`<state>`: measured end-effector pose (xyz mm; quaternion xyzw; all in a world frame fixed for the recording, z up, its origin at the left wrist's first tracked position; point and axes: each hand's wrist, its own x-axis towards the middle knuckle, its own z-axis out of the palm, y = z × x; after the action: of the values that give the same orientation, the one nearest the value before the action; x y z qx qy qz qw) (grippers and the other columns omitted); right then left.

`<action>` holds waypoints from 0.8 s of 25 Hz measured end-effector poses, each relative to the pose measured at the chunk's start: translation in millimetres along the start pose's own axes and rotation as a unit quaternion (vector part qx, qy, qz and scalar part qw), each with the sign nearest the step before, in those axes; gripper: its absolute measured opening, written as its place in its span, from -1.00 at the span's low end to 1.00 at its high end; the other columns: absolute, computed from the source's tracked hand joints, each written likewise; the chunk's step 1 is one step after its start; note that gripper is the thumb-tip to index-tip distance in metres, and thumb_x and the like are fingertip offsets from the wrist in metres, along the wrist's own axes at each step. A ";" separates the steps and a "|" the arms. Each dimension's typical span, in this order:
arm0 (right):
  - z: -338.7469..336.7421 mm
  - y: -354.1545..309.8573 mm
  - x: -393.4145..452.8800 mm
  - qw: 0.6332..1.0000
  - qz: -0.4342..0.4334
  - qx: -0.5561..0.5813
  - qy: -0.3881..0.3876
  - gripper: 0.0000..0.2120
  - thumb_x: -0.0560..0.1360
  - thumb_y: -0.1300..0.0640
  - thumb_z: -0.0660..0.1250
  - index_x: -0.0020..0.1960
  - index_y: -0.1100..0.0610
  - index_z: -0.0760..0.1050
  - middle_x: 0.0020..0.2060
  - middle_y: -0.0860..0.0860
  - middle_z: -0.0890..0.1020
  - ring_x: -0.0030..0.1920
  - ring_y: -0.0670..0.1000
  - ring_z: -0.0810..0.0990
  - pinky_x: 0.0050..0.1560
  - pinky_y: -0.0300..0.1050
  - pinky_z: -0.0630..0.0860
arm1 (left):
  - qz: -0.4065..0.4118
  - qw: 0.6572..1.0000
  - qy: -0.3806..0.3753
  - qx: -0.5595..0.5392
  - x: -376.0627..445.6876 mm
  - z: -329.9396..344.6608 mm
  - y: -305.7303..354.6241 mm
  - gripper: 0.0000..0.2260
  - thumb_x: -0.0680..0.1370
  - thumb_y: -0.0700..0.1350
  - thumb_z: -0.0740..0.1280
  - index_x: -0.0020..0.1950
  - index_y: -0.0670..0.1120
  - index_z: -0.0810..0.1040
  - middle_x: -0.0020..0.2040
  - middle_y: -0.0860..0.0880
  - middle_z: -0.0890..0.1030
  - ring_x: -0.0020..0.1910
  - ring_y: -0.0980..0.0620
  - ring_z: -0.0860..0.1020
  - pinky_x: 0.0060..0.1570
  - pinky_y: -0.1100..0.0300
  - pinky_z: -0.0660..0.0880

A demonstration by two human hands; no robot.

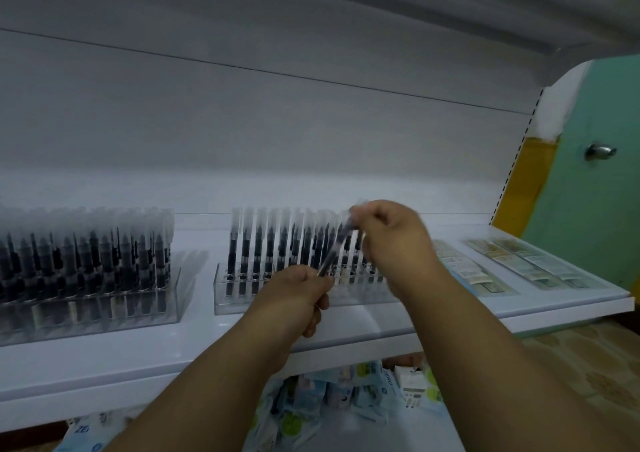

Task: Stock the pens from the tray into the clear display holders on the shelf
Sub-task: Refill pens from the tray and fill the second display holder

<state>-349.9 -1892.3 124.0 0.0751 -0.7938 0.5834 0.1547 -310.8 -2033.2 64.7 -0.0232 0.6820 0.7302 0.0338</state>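
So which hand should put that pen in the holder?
Probably the right hand: it pinches the pen's capped top, right above the middle holder. The left hand holds its lower end.

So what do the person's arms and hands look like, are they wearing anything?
Nothing that shows. The left hand and right hand are bare, with no gloves, rings or watch visible, and both forearms are uncovered, with no sleeves in view.
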 end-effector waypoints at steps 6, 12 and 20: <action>2.8 10.8 19.4 0.970 -0.133 -0.138 0.151 -0.76 0.62 0.00 0.19 -0.10 0.09 0.52 -0.21 -0.10 0.58 -0.32 -0.05 0.51 -0.28 -0.17 0.43 | 0.001 0.996 0.075 -0.054 -1.9 -6.3 0.3 -0.89 0.61 -0.20 0.26 0.02 -0.14 0.58 -0.32 -0.12 0.53 -0.50 0.03 0.31 -0.50 0.22 0.29; 15.0 21.5 23.9 0.950 -0.139 -0.279 0.032 -0.81 0.60 0.09 0.20 -0.11 0.12 0.53 -0.22 0.00 0.61 -0.26 0.02 0.56 -0.23 -0.11 0.49 | -0.004 0.995 0.073 -0.069 -2.3 -5.7 1.5 -0.88 0.62 -0.22 0.25 0.03 -0.18 0.57 -0.36 -0.13 0.50 -0.50 0.02 0.27 -0.51 0.23 0.25; 26.5 25.4 23.5 0.952 -0.088 -0.292 0.006 -0.80 0.60 0.10 0.20 -0.12 0.14 0.51 -0.30 -0.01 0.57 -0.28 0.03 0.55 -0.27 -0.12 0.50 | 0.030 0.994 0.101 -0.015 2.2 -3.6 1.2 -0.87 0.61 -0.19 0.25 0.00 -0.13 0.60 -0.34 -0.06 0.55 -0.45 0.03 0.38 -0.40 0.18 0.33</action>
<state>-383.9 -1908.2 101.7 0.0928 -0.9188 0.3104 0.2256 -313.1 -2036.9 65.4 -0.0770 0.6715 0.7347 -0.0575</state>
